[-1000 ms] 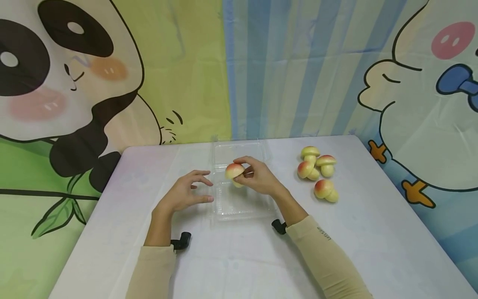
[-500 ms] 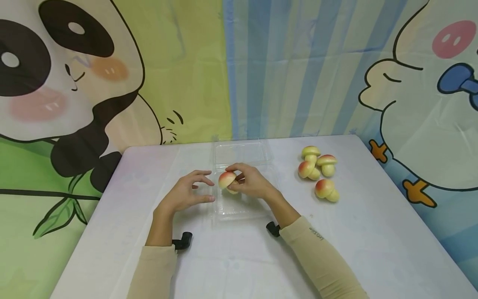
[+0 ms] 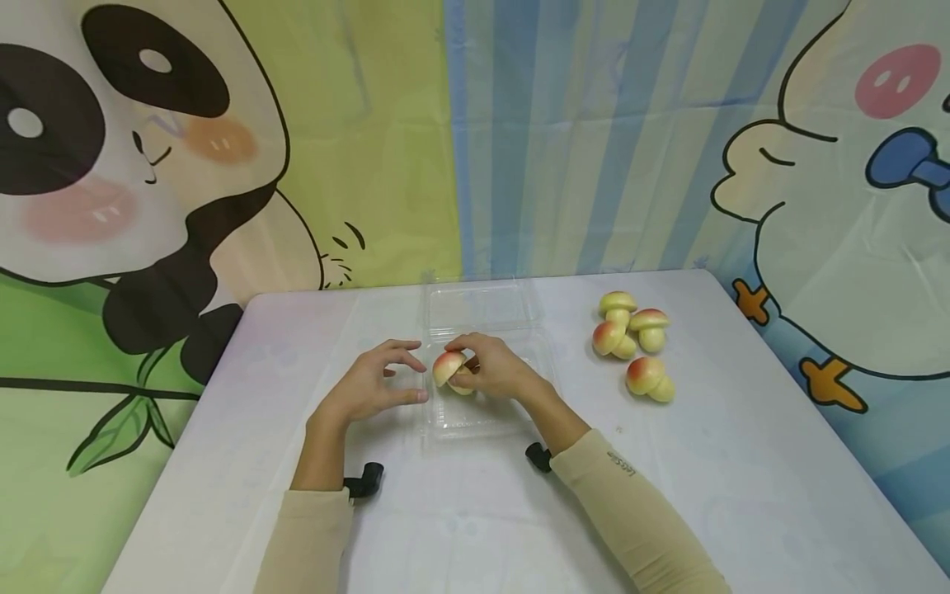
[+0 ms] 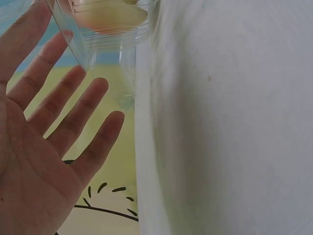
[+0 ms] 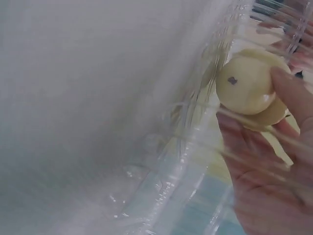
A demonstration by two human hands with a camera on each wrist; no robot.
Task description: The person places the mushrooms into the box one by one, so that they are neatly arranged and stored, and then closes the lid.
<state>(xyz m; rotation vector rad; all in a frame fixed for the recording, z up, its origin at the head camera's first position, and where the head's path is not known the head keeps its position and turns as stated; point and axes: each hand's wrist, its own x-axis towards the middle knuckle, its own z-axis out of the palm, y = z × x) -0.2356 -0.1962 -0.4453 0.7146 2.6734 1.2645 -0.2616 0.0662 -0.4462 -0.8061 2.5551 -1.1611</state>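
Cartoon-printed cloth [image 3: 393, 140] rose behind the white surface [image 3: 460, 520]. Fingers of the right hand [image 3: 496, 370] pinched a red-capped mushroom [image 3: 448, 366] inside a clear box [image 3: 482, 421]; the left hand [image 3: 369, 383] kept its fingers loosely spread near the box's left wall. Four other mushrooms [image 3: 642, 375] lay rightward.

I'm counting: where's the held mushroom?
In the head view, the mushroom is near centre, in the right hand, at the left side of the clear container.

The right hand [image 5: 269, 183] is pinching a pale yellow mushroom [image 5: 248, 90], whose rounded end is showing a dark mark. A clear plastic container [image 5: 168, 188] is slanting across the view, white tabletop [image 5: 78, 98] is filling the left, and the left hand [image 5: 302, 36] is partly showing upper right.
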